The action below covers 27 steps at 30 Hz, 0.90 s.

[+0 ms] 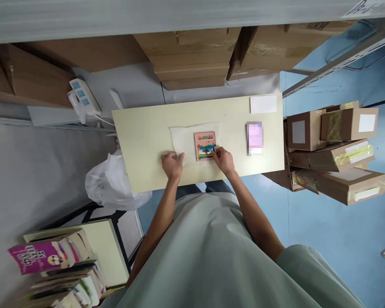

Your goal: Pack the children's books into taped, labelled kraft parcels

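Observation:
A small book (205,146) with a pink cover and a picture of a tree lies on a thin white sheet (182,137) on the cream table (141,145). My left hand (173,165) is closed at the sheet's near left corner, its thumb and fingers curled over the edge. On the book's lower right edge my right hand (224,161) is closed, gripping it between thumb and fingers. Further right on the table lies a blurred pink and purple item (254,137).
A white card (263,104) lies at the table's far right corner. Cardboard boxes (195,55) fill the shelf behind; more boxes (343,149) are stacked at right. To the left are a power strip (85,96), a white plastic bag (112,184) and stacked books (60,256).

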Motion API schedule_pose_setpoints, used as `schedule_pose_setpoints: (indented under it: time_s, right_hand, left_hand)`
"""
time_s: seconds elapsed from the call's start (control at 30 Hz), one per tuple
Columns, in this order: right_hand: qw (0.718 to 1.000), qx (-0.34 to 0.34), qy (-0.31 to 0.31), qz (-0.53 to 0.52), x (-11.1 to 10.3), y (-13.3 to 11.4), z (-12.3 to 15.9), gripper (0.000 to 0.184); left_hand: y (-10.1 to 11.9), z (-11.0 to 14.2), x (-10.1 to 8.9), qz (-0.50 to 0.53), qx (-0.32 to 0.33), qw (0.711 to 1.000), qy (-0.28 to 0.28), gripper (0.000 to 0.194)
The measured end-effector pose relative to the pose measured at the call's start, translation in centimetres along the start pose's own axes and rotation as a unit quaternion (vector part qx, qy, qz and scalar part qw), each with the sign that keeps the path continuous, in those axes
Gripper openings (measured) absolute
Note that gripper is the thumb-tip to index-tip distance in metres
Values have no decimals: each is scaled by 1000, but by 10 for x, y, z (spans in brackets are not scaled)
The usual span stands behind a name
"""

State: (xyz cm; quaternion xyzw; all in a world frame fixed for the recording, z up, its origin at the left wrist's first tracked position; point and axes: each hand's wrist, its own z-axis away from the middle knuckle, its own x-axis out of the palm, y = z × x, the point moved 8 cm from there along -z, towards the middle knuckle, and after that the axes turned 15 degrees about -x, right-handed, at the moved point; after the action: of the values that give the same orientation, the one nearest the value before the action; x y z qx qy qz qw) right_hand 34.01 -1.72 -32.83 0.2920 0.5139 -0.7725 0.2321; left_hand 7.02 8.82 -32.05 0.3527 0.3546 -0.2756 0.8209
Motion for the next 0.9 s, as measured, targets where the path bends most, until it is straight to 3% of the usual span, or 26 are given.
schedule_pose_setpoints:
  time_s: [0.1,0.23,0.43,0.6,0.7,0.9]
  right_hand:
    - [1000,10,-7,14,-1,-5,3,16]
    - [998,27,1,58,-5,-13,9,19]
    - [997,5,45,58,-9,-15,11,18]
    - [996,39,70,47,-15,-10,14,15]
    - [994,67,89,17,-22,-6,18,20]
    - [990,49,120,-50,-33,-1,28,30]
  left_hand:
    - [12,5,-3,3,30,999,-25,20]
    - [42,37,2,34,127,988,-85,17]
    - [84,89,42,-9,246,958,-149,13]
    - [95,103,72,-19,253,951,-176,13]
    - [95,110,81,-17,250,950,-189,11]
    - [95,123,94,-15,251,948,-197,12]
